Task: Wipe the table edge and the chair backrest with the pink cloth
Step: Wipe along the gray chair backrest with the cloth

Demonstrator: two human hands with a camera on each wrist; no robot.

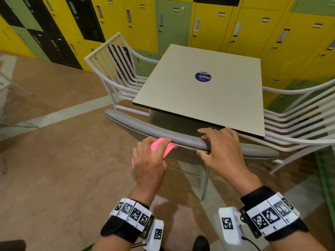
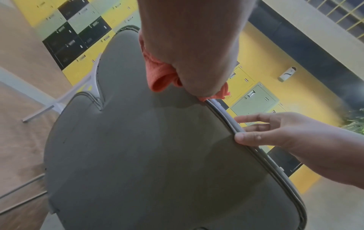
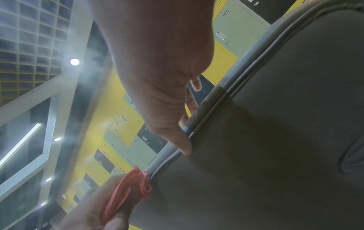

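Note:
A grey padded chair backrest [image 1: 183, 139] stands in front of me, tucked under a square beige table [image 1: 199, 98]. My left hand [image 1: 150, 160] grips the bunched pink cloth [image 1: 163, 144] and presses it against the backrest's top edge, left of centre. In the left wrist view the cloth [image 2: 161, 74] shows under the palm against the backrest's rear face [image 2: 147, 147]. My right hand [image 1: 220, 147] holds the top rim to the right, fingers over the front, thumb at the back. The right wrist view shows that thumb on the rim [image 3: 214, 112] and the cloth [image 3: 133, 185] below.
White metal slatted chairs stand at the table's left [image 1: 116, 69] and right [image 1: 299, 120]. Yellow, green and black lockers [image 1: 226, 28] line the wall behind. A round purple sticker [image 1: 203, 77] lies on the tabletop. The brown floor [image 1: 63, 178] is open to my left.

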